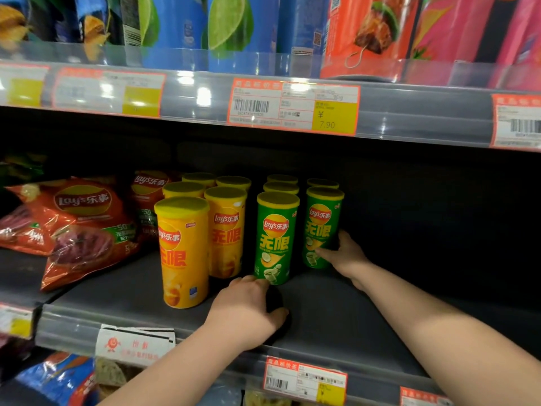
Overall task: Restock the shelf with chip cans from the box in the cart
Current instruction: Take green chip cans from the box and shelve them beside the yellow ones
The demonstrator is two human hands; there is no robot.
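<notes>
Head view: a dark grey shelf (pixel 336 312) carries two groups of upright chip cans near its middle. The yellow cans (pixel 183 253) stand in two rows running towards the back, and the foremost one stands close to the front edge. Just right of them are the green cans, also in two rows.

The front green can (pixel 276 238) leads the left green row. The left hand (pixel 248 306) lies palm down on the shelf before it, with its fingers loosely curved and their tips touching the foot of that can, and the thumb spread out to the right. It grips nothing. Under the palm there is only dark, and I cannot tell what it is.

The right green can (pixel 322 227) leads the other row, a little farther back. The right hand (pixel 344 253) grips it low down, the thumb laid across its front and the fingers curled round its far right side. More green cans (pixel 281 187) stand close behind both.

Towards the left end of the shelf lie red chip bags (pixel 79 227), leaning on each other. A price tag (pixel 292 108) hangs on the front edge of the shelf above, which holds blue packets (pixel 228 24) and an orange packet (pixel 366 33).
</notes>
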